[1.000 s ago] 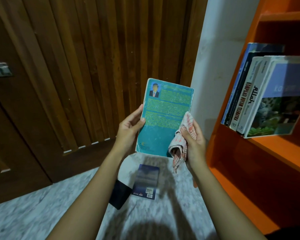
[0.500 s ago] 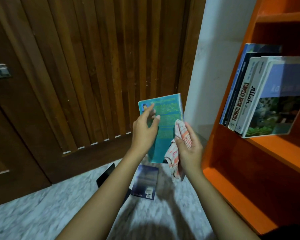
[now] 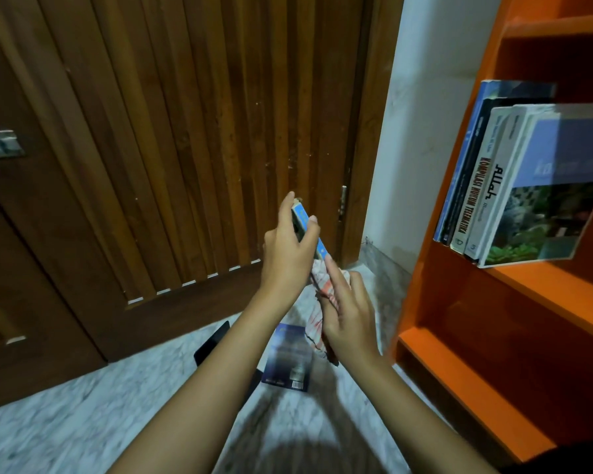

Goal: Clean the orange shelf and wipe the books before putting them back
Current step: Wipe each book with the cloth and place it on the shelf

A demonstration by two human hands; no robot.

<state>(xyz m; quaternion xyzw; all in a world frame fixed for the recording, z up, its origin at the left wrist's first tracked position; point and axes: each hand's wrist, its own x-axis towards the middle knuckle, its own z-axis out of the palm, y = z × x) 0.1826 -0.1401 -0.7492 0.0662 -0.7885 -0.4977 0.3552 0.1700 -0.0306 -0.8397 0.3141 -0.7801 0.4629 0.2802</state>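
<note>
A dark wooden slatted door (image 3: 185, 148) fills the left and centre, above a pale marble floor (image 3: 65, 429). On the floor lie a black flat object (image 3: 213, 343) and, just right of it, a dark blue book (image 3: 290, 359). Above them, the left hand (image 3: 285, 254) grips a thin blue-spined book (image 3: 310, 230), held edge-on in the air. The right hand (image 3: 348, 314) is closed around a red-and-white cloth (image 3: 319, 302), pressed against the book's lower end. At the right stands the orange shelf (image 3: 545, 292), with a row of leaning books (image 3: 514, 186) on its middle board.
</note>
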